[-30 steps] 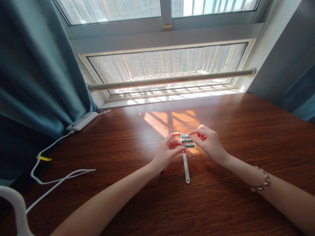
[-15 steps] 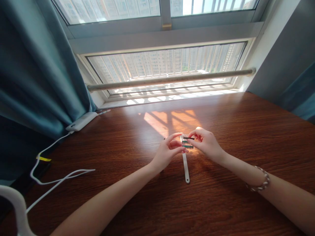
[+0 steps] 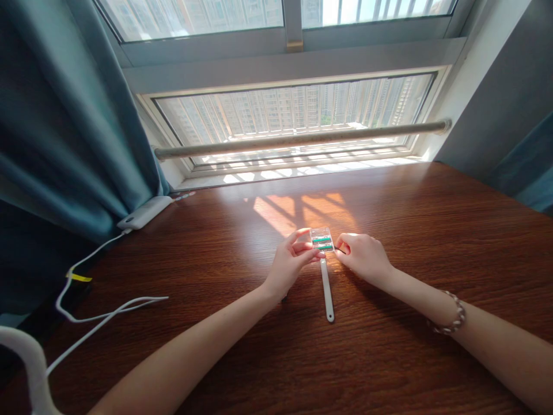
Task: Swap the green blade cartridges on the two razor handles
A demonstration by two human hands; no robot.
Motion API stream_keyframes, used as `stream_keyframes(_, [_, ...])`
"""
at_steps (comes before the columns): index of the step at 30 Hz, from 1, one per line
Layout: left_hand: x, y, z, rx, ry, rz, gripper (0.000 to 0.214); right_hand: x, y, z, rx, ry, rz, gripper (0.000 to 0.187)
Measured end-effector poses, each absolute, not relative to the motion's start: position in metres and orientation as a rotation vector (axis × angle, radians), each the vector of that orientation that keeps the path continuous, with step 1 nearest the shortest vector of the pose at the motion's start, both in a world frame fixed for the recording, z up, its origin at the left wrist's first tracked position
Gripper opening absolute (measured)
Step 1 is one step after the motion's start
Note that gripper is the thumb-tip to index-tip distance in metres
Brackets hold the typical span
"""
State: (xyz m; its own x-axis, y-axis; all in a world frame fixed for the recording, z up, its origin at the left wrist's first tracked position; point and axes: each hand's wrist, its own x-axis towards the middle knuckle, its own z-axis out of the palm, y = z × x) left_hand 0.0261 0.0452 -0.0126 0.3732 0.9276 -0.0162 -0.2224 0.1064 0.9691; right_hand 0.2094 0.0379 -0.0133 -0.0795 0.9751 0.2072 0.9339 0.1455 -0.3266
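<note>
My left hand (image 3: 291,262) is closed on the left side of a small clear plastic case (image 3: 322,232), thumb at its near edge and fingers at its far one. Dark strips with green lines, which look like razor cartridges (image 3: 322,240), lie in the case. Just right of it, my right hand (image 3: 365,256) pinches a thin dark piece that looks like another razor cartridge (image 3: 340,250), mostly hidden by the fingers. A slim white razor handle (image 3: 327,291) lies on the table below the case, its holed end toward me; its top end is by the left fingertips.
The brown wooden table (image 3: 242,346) runs up to a window with a metal rail (image 3: 302,140). At the left are a white power strip (image 3: 144,213), a looped white cable (image 3: 108,314), a curved white object (image 3: 30,357) and a blue curtain (image 3: 78,104).
My right hand has moved the dark cartridge out from over the case, down to its right side. The case has shifted slightly up and left, and its contents show more.
</note>
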Motion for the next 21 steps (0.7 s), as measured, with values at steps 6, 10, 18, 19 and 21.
stream_keyframes(6, [0.025,0.047,-0.014,1.168,0.804,0.965,0.050,0.210,0.043,-0.016,-1.463,-1.949,0.439,0.044])
stream_keyframes(10, [0.024,0.047,-0.013,1.204,0.817,0.934,0.051,0.207,0.042,-0.011,-1.216,-1.938,0.608,0.057])
stream_keyframes(18, [0.025,0.048,-0.015,1.297,0.864,0.894,0.039,0.222,0.057,-0.019,-1.399,-1.739,0.487,0.052])
stream_keyframes(19, [0.025,0.048,-0.015,1.333,0.882,0.866,0.032,0.228,0.063,-0.024,-1.448,-1.682,0.434,0.054])
stream_keyframes(21, [0.025,0.046,-0.017,1.455,0.903,0.786,0.022,0.241,0.076,-0.036,-1.512,-1.624,0.359,0.059])
